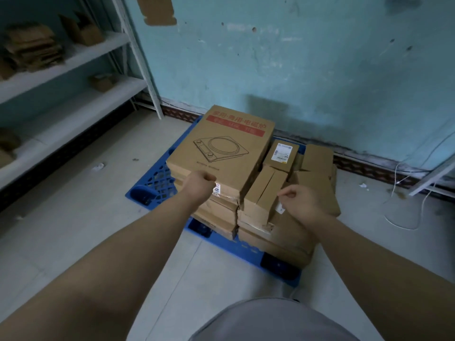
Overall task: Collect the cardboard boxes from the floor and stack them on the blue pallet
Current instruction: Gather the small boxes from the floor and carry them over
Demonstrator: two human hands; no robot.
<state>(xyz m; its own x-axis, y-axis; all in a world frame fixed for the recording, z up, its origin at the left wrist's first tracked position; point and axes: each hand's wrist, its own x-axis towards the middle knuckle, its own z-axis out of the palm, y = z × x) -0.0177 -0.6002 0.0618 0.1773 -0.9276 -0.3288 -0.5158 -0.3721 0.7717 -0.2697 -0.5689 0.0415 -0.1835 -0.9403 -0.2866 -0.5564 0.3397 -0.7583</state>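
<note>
The blue pallet [157, 178] lies on the floor against the wall, loaded with cardboard boxes. On top of the left stack is a large flat box [221, 146] with a red band and a cooktop drawing. To its right sit a small labelled box [282, 153], two narrow boxes [264, 190] and a plain box [317, 158], over wider flat boxes [275, 239]. My left hand [199, 184] is a closed fist against the near edge of the large flat box. My right hand [300, 200] hovers with curled fingers by the narrow boxes and holds nothing.
A white metal shelf [73, 57] with cardboard pieces runs along the left. The turquoise wall [295, 70] is right behind the pallet. White cables [398, 217] trail on the floor at the right, near a white frame leg [433, 178]. A paper scrap [98, 166] lies left.
</note>
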